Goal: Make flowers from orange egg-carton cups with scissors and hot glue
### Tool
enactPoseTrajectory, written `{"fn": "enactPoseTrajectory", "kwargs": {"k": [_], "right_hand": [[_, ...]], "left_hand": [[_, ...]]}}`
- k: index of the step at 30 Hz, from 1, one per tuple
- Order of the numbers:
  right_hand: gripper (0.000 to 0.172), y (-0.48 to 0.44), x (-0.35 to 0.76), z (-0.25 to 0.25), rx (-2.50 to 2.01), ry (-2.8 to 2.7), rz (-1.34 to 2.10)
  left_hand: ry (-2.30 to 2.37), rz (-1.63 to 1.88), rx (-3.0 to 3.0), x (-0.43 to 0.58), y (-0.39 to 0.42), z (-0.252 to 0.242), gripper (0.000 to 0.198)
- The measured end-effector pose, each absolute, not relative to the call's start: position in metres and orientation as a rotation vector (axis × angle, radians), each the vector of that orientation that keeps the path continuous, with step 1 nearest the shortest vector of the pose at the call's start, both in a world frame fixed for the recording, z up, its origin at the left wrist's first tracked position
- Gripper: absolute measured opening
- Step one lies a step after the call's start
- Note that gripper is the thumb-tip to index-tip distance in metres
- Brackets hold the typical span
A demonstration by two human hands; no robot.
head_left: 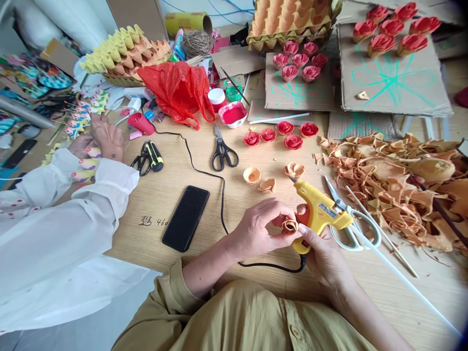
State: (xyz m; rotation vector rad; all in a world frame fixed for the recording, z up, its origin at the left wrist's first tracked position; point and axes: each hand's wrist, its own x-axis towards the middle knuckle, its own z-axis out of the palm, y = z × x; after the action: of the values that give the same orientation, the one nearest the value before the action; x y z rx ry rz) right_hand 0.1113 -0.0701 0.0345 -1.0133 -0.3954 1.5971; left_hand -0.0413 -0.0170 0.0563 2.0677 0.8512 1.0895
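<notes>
Between the fingers of my left hand is a small rolled rosebud of egg-carton pulp. My right hand is closed round a yellow hot glue gun, its nozzle aimed up and left, with its thumb reaching to the bud. A long white glue stick sticks out of the gun's back. Just beyond my hands lie an unpainted petal cup, a loose petal piece and another petal cup. Several red painted roses sit behind them.
White-handled scissors and a heap of carton scraps lie right. Black scissors, a phone and the gun's cord lie left. Red roses stand on cardboard behind. A co-worker's hands work at far left.
</notes>
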Motion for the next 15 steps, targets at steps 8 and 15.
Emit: {"fn": "enactPoseTrajectory", "kwargs": {"k": [8, 15], "right_hand": [[0.039, -0.0712, 0.1125, 0.0304, -1.069, -0.339, 1.579], [0.036, -0.0721, 0.1124, 0.032, -1.042, -0.386, 1.589]], "left_hand": [[0.892, 1.093, 2.026, -0.0381, -0.0191, 0.0567, 0.013], [0.877, 1.05, 2.031, -0.0404, -0.0184, 0.0569, 0.015]]}}
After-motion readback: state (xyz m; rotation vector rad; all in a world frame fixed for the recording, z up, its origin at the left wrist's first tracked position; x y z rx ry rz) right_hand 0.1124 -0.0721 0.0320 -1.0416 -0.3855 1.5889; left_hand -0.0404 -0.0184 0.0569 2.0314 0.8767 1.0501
